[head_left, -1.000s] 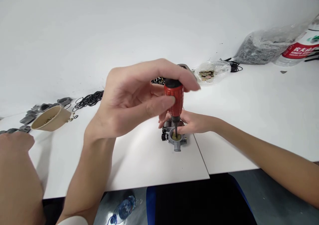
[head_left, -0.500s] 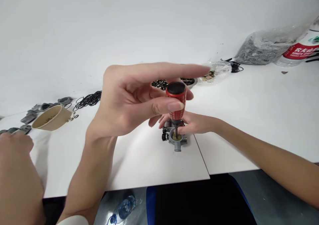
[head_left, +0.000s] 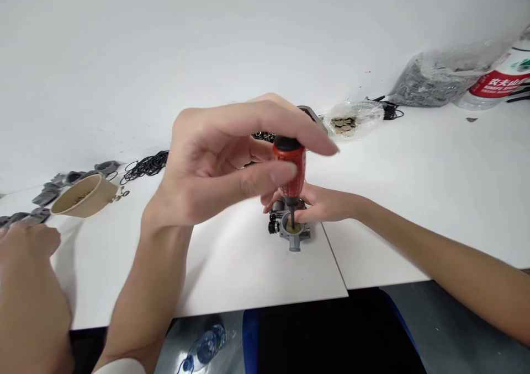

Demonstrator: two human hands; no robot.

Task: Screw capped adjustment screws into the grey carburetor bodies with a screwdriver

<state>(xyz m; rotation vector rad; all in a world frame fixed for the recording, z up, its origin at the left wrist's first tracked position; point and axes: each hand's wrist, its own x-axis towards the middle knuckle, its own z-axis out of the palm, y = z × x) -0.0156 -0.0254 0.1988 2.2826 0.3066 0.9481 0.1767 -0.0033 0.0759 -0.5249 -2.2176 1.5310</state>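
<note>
Left forefinger [head_left: 304, 128] has curled down; left grip [head_left: 215, 164] pinches screwdriver [head_left: 296, 183], right grip [head_left: 325, 203] clasps metal casting [head_left: 294, 243]

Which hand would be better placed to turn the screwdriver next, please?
Probably the left hand: it holds the red screwdriver by its handle, while the right hand holds the grey part, apparently steadying it.

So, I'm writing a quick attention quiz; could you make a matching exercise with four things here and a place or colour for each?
1. Screwdriver
2. Metal part
3. Container on the left
4. Bag of grey pieces

A. Beige
B. Next to the red-labelled bottle
C. In the left hand
D. Under the screwdriver's tip, touching the right hand

Right pairs: 1-C, 2-D, 3-A, 4-B
</note>
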